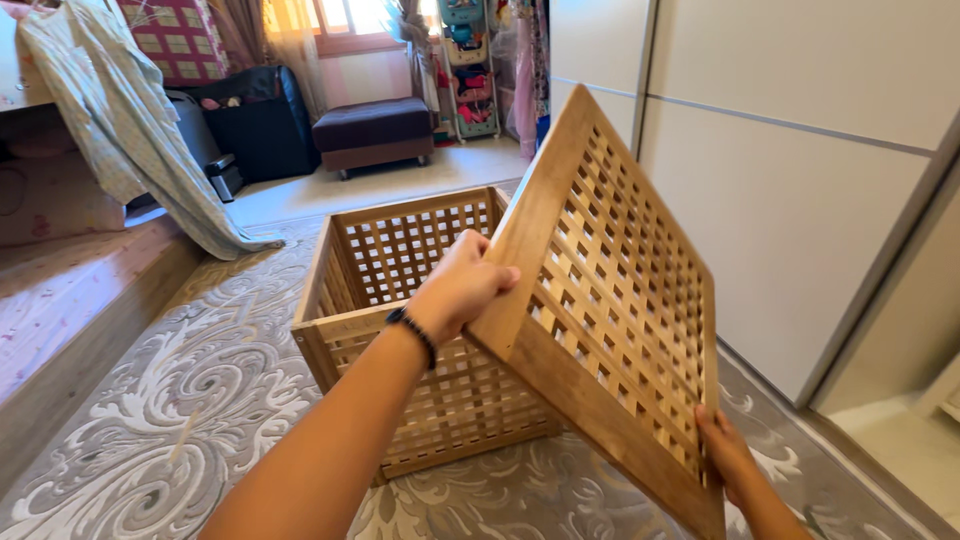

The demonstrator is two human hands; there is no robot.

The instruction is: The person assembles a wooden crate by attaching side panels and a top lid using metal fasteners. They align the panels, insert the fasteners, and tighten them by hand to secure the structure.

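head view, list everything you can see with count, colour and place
lattice lid: 1, light brown wood, tilted up, held at centre right
lattice crate: 1, light brown wood, open top, on the rug at centre
rug: 1, grey with pale swirls, covers the floor
draped cloth: 1, pale green check, hanging at upper left
ottoman: 1, dark purple top, under the window
wardrobe doors: white, along the right
shelf rack: 1, teal, far back, contents too small to tell
bead bracelet: 1, black, left wrist
left hand: grip on the lid's left edge
right hand: grip on the lid's lower right edge
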